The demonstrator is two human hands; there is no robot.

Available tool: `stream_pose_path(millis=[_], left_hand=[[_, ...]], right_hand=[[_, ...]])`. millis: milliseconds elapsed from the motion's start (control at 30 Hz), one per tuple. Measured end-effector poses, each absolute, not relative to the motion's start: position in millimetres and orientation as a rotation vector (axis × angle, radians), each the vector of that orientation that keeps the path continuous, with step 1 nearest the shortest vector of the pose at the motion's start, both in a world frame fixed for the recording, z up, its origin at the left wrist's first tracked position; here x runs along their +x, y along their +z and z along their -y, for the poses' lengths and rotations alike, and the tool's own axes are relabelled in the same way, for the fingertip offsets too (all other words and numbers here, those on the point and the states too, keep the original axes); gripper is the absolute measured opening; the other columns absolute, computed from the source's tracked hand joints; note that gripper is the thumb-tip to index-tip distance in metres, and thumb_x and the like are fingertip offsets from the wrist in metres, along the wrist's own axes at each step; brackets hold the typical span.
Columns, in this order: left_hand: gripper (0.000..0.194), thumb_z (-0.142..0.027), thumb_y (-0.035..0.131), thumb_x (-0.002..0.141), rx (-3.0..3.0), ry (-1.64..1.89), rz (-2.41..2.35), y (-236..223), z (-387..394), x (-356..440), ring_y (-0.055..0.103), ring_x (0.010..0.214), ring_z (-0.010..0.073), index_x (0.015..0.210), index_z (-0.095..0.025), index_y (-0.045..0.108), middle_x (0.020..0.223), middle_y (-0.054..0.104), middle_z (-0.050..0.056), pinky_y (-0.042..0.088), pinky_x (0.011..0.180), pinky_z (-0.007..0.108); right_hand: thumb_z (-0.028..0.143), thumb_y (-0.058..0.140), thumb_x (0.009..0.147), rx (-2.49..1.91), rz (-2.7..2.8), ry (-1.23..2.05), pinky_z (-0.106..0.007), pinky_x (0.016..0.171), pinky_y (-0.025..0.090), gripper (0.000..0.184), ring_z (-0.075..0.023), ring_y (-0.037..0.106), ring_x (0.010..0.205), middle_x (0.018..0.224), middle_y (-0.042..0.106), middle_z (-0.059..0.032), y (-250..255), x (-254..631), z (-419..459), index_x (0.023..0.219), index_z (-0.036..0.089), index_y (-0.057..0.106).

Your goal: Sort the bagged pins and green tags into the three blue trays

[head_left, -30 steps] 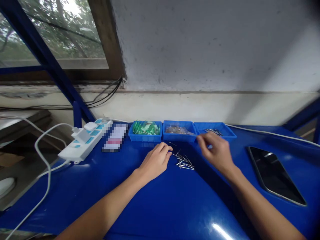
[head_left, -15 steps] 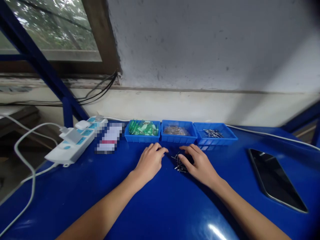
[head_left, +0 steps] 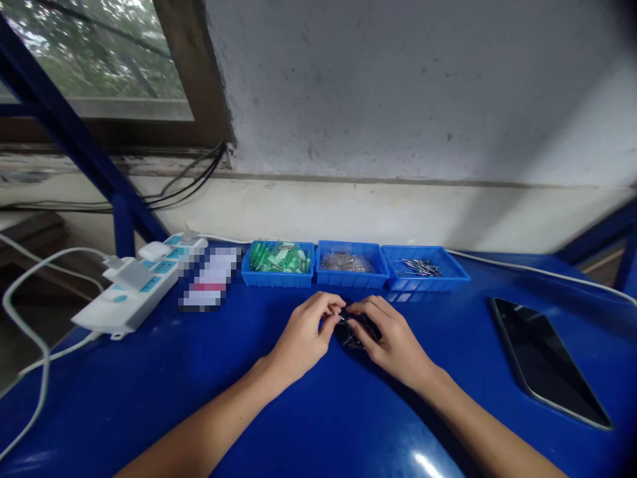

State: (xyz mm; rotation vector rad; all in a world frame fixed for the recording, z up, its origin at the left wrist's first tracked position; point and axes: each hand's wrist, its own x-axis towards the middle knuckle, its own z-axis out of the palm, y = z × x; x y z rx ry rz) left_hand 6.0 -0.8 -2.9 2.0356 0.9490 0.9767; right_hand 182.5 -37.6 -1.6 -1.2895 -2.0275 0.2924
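Left of the middle bin (head_left: 352, 278) sit a power strip (head_left: 106, 317) and a green-filled bin (head_left: 277, 281); in front of it, the nearly closed left hand (head_left: 306, 332) pinches a thin metal piece (head_left: 341, 319); loose rods (head_left: 352, 343) crowd close by, and a brush from the half-curled right hand (head_left: 393, 333), its grip unclear, could scatter them; to its right lie a rod bin (head_left: 426, 285) and phone (head_left: 547, 362).

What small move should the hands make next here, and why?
Probably lift the slim metal piece clear of the loose pile: the left hand appears to pinch it, while the right hand sits close by, partly covering the pile.
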Motion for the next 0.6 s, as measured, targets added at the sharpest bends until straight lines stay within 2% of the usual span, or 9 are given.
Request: stream_pose_path(millis=[67,200,467,600], left_hand=[[0.012,-0.015,0.051,0.083,1.930,1.016,-0.957,-3.1,0.8,7.6,0.061,0.079,0.0130,0.094,-0.019,0.053,0.089,0.061,0.002,0.051,0.076,0.027],[0.007,-0.017,0.054,0.080,1.752,1.054,-0.986,-2.3,-1.7,7.9,0.061,0.078,0.0128,0.087,-0.018,0.051,0.084,0.060,0.002,0.051,0.075,0.027],[0.017,-0.016,0.056,0.079,1.723,1.013,-0.904,0.9,5.3,10.1,0.061,0.080,0.0125,0.096,-0.019,0.052,0.083,0.062,0.002,0.051,0.071,0.024],[0.013,-0.016,0.058,0.079,1.686,1.022,-0.880,-1.9,5.3,10.1,0.063,0.076,0.0123,0.091,-0.018,0.053,0.081,0.064,0.001,0.052,0.074,0.026]], right_hand=[[0.022,0.045,0.089,-1.261,2.023,0.276,-0.033,0.071,0.046,0.012,-0.0187,0.055,0.080,0.087,0.059,-0.0071,-1.2,182.4,37.8,0.091,0.020,0.057],[0.023,0.050,0.087,-1.267,2.054,0.261,-0.033,0.070,0.045,0.009,-0.0189,0.054,0.079,0.087,0.059,-0.0067,-1.3,182.1,39.6,0.093,0.020,0.056],[0.019,0.040,0.091,-1.288,2.011,0.275,-0.030,0.064,0.040,0.012,-0.0171,0.051,0.070,0.077,0.055,-0.0046,-3.1,182.6,40.7,0.088,0.020,0.051],[0.019,0.041,0.091,-1.270,1.952,0.328,-0.029,0.065,0.040,0.011,-0.0157,0.050,0.068,0.076,0.055,-0.0031,-2.8,181.0,41.4,0.085,0.020,0.050]])
